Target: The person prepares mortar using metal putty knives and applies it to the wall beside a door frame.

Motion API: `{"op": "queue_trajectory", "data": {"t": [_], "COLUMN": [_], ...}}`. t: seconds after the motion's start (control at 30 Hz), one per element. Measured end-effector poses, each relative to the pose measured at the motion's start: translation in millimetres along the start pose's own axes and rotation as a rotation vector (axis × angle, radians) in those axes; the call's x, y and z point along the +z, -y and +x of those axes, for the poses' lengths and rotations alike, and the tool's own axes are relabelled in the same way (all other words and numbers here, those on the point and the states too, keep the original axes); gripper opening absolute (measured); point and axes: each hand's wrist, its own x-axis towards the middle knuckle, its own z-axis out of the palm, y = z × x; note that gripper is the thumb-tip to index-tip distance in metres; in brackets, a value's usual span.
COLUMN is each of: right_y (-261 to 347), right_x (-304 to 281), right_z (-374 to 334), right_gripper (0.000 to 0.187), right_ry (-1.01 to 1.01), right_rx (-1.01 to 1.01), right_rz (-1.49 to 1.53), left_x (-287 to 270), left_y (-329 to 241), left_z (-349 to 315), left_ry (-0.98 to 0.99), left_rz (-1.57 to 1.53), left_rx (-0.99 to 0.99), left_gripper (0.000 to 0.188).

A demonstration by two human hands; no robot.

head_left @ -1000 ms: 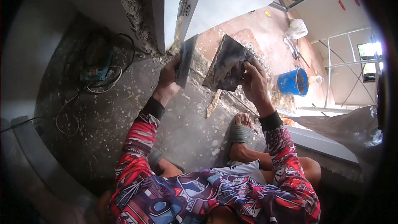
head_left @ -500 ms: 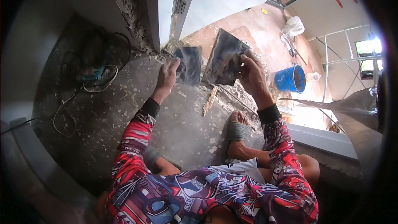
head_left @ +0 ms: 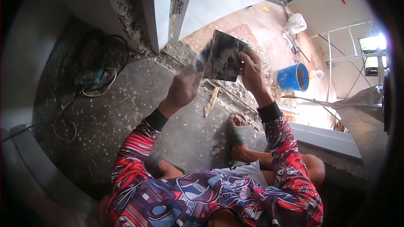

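My right hand [head_left: 252, 70] grips the right edge of a dark, marbled tile [head_left: 225, 56], thumb and fingers closed on it. The tile is held tilted above the broken strip of floor. My left hand [head_left: 183, 86], smeared by motion, is closed on a smaller dark tile piece [head_left: 203, 57]. That piece is turned nearly edge-on beside the larger tile's left side, and whether the two touch cannot be made out.
A white door [head_left: 223, 0] stands open ahead, beside a rough-edged wall [head_left: 126, 12]. A teal corded power tool [head_left: 94, 75] lies left on the dusty floor. A wood splinter [head_left: 211, 102] lies by my sandalled foot [head_left: 238, 129]. A blue bucket [head_left: 293, 77] stands right.
My left hand has swung right and turned its tile piece from facing me to nearly edge-on, against or near the larger tile. The right hand's tile has shifted only slightly.
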Motion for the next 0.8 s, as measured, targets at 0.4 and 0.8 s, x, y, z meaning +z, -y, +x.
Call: {"op": "queue_trajectory", "data": {"t": [0.4,0.8], "right_y": [76,177], "right_x": [-15,-86], "right_z": [23,-13], "right_gripper": [0.024,0.033], "right_ry": [0.086,0.070], "right_rx": [0.080,0.105], "right_rz": [0.098,-0.097], "left_x": [-69,-181], "left_y": [-2,-119], "left_z": [5,143], "left_ry": [-0.114,-0.575], "left_rz": [-0.423,0.753], "left_rx": [-0.328,0.595], "left_gripper": [0.012,0.040]}}
